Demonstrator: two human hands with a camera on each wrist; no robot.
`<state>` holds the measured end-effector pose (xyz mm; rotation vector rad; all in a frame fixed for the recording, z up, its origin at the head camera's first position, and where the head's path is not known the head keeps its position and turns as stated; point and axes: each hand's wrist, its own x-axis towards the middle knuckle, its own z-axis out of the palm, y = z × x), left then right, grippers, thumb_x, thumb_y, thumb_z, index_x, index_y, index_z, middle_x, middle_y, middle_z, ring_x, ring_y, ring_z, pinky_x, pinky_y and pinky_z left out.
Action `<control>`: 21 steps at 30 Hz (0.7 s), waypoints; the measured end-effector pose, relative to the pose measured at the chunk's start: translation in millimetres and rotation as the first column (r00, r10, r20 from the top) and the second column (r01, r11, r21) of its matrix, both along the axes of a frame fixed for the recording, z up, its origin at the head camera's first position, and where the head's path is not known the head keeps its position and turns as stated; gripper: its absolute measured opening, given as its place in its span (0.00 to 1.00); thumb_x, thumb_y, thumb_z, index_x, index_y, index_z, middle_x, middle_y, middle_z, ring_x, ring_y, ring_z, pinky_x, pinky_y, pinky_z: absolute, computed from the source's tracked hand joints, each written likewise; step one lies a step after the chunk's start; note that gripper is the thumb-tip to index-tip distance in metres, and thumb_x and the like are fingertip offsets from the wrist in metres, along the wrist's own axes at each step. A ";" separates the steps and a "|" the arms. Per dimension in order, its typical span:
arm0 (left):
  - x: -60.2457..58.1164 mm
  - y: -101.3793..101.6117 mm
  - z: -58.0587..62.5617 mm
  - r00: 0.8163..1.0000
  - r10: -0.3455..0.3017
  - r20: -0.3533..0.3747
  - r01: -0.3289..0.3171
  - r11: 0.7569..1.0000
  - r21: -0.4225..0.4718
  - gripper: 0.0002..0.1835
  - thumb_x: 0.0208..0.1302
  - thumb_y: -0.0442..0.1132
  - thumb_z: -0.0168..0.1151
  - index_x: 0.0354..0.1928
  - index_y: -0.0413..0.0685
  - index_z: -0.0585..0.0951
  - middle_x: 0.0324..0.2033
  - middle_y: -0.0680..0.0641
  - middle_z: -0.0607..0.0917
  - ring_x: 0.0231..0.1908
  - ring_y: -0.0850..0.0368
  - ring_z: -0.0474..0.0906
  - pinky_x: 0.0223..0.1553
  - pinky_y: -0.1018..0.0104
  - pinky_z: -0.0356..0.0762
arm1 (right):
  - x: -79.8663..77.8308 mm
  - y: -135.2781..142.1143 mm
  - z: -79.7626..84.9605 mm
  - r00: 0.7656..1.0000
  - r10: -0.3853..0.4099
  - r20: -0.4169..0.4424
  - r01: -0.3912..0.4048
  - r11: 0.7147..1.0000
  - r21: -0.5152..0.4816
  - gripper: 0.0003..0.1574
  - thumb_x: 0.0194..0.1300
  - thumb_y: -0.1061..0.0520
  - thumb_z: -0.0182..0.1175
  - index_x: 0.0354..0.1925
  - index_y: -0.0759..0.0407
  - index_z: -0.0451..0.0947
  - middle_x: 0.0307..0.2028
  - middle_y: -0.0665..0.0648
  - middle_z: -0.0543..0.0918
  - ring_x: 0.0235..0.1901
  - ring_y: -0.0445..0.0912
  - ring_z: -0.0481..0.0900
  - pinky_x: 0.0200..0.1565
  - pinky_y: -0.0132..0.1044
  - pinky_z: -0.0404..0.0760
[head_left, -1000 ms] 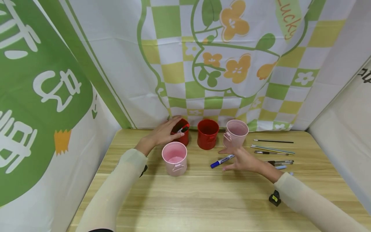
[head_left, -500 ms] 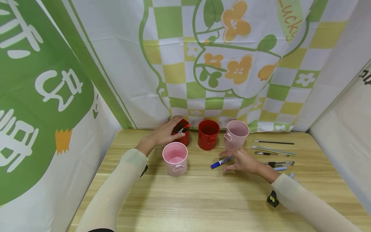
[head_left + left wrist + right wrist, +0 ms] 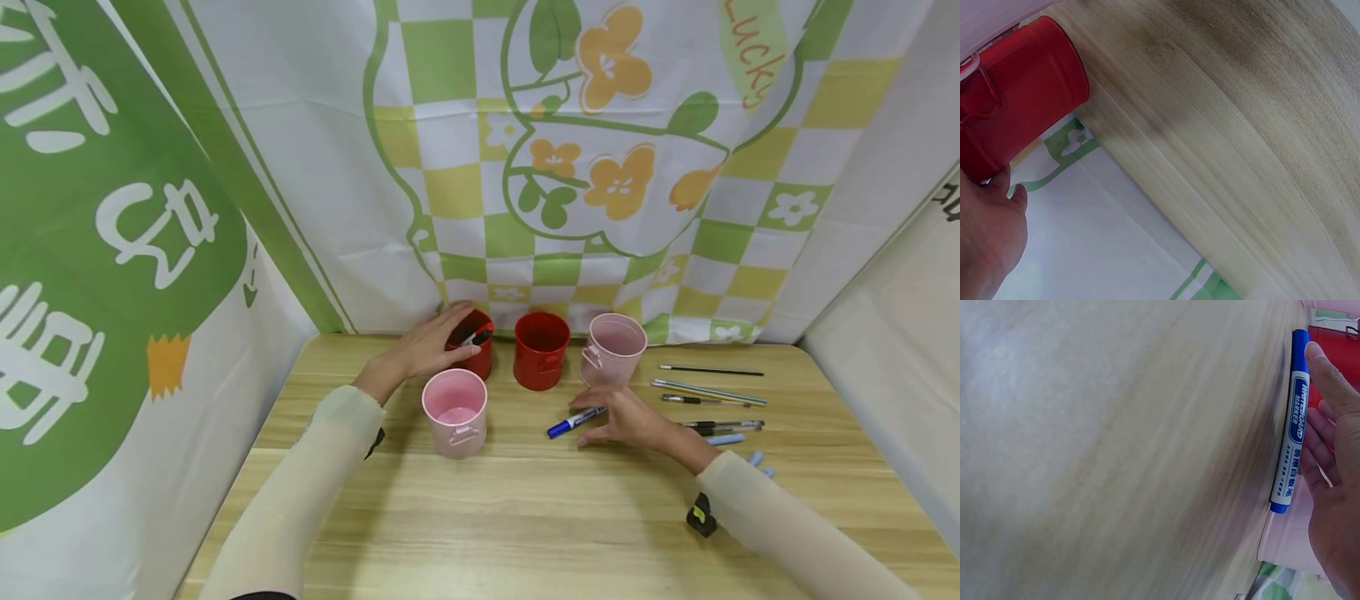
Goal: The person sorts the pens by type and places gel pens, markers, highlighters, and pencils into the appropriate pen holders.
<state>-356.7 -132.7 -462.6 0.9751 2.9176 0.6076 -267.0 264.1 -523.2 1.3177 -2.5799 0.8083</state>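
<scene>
My left hand (image 3: pixel 423 346) spans the left red bucket (image 3: pixel 480 364), thumb along its near side and fingers at the far rim. Inside that bucket, a marker with a dark cap (image 3: pixel 482 337) and something red show. In the left wrist view, bent fingers (image 3: pixel 1000 182) lie against the bucket's rim. My right hand (image 3: pixel 630 419) hovers low around a blue-capped whiteboard marker (image 3: pixel 564 428) lying on the table. Its thumb and fingers are spread on either side of the marker. The right wrist view shows the thumb (image 3: pixel 1319 362) beside the marker's cap, with the fingers along its other end.
A pink bucket (image 3: pixel 454 433) stands in front of the left red one. Another red bucket (image 3: pixel 540 367) and a second pink bucket (image 3: pixel 615 358) line the back by the printed cloth (image 3: pixel 450 192). Pencils (image 3: pixel 708 392), pens (image 3: pixel 723 427) and light-blue sticks (image 3: pixel 726 439) lie at right.
The right hand's fingers have drawn slightly closer around the blue-capped marker, and its wrist has shifted a little left. The left hand keeps its place on the red bucket.
</scene>
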 end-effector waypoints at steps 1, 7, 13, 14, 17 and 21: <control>-0.1 0.0 -0.2 1.000 0.000 0.001 0.000 1.000 0.000 0.49 0.75 0.69 0.53 0.86 0.51 0.53 0.84 0.47 0.55 0.83 0.44 0.50 0.80 0.44 0.51 | -0.4 0.1 -0.9 1.000 0.004 -0.003 -0.004 1.000 -0.003 0.33 0.45 0.51 0.88 0.49 0.62 0.90 0.48 0.57 0.91 0.49 0.52 0.89 0.53 0.50 0.86; -0.2 -0.1 0.2 1.000 0.000 0.005 0.000 1.000 0.002 0.49 0.74 0.70 0.54 0.86 0.52 0.53 0.84 0.47 0.56 0.82 0.44 0.51 0.80 0.43 0.52 | -4.2 1.6 -7.6 1.000 0.014 -0.023 -0.014 1.000 0.006 0.31 0.47 0.51 0.87 0.48 0.62 0.90 0.46 0.56 0.91 0.48 0.51 0.88 0.52 0.49 0.86; 0.2 -0.6 0.3 1.000 0.001 0.004 -0.001 1.000 -0.004 0.49 0.74 0.70 0.53 0.86 0.51 0.53 0.84 0.47 0.55 0.83 0.44 0.51 0.80 0.44 0.51 | -4.9 1.0 -10.8 1.000 0.010 -0.029 -0.010 1.000 0.024 0.29 0.49 0.52 0.86 0.49 0.62 0.91 0.46 0.56 0.91 0.47 0.50 0.87 0.51 0.48 0.86; 0.4 -0.5 0.3 1.000 0.000 0.004 0.000 1.000 -0.004 0.49 0.74 0.70 0.53 0.86 0.51 0.53 0.84 0.48 0.54 0.83 0.44 0.50 0.80 0.44 0.51 | -4.9 0.6 -11.4 0.999 0.010 -0.035 -0.009 1.000 0.024 0.29 0.49 0.52 0.86 0.48 0.62 0.91 0.45 0.56 0.90 0.47 0.50 0.87 0.51 0.48 0.86; 0.5 -0.3 0.4 1.000 -0.003 0.004 0.003 1.000 -0.004 0.49 0.75 0.69 0.53 0.86 0.51 0.52 0.84 0.48 0.54 0.83 0.44 0.50 0.81 0.44 0.50 | -4.6 -0.5 -12.9 0.998 0.002 -0.063 -0.001 1.000 0.025 0.28 0.49 0.54 0.86 0.48 0.62 0.91 0.44 0.55 0.90 0.46 0.49 0.86 0.50 0.47 0.85; 0.1 0.2 0.3 1.000 -0.004 0.002 0.004 1.000 -0.003 0.49 0.75 0.69 0.54 0.86 0.50 0.53 0.84 0.47 0.54 0.83 0.43 0.50 0.81 0.44 0.50 | -4.1 -2.4 -13.6 0.997 -0.008 -0.080 0.010 1.000 0.018 0.26 0.49 0.54 0.86 0.47 0.61 0.92 0.43 0.53 0.89 0.46 0.49 0.85 0.50 0.46 0.84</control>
